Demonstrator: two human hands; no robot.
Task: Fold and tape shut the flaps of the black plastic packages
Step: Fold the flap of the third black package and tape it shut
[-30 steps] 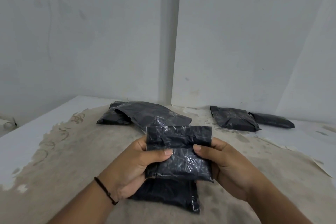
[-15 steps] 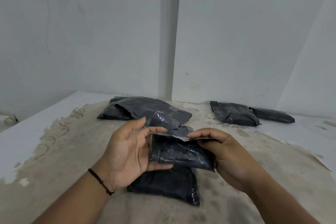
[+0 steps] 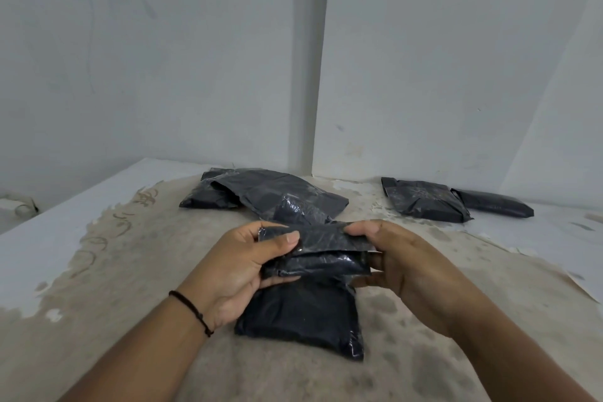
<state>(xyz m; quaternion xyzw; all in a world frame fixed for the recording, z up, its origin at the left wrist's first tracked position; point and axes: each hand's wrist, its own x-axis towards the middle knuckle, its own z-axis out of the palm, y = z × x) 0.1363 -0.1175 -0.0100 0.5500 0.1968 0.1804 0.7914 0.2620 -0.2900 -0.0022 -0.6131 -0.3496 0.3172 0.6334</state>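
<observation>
I hold a small black plastic package [image 3: 318,258] above the table with both hands. My left hand [image 3: 238,268] grips its left end, thumb on top of the folded-down flap. My right hand [image 3: 404,261] pinches the flap's right end, fingers under the package. The flap lies folded over toward me along the top edge. Directly below, another black package [image 3: 303,316] lies flat on the table, partly hidden by my hands. No tape is visible.
A pile of black packages [image 3: 261,192] lies at the back centre of the worn table [image 3: 130,271]. Two more black packages [image 3: 424,199] [image 3: 496,202] lie at the back right near the wall. White walls meet in a corner behind.
The package was upright facing me, then tipped flat. Its top flap has been folded down over the body, and both thumbs now press on it.
</observation>
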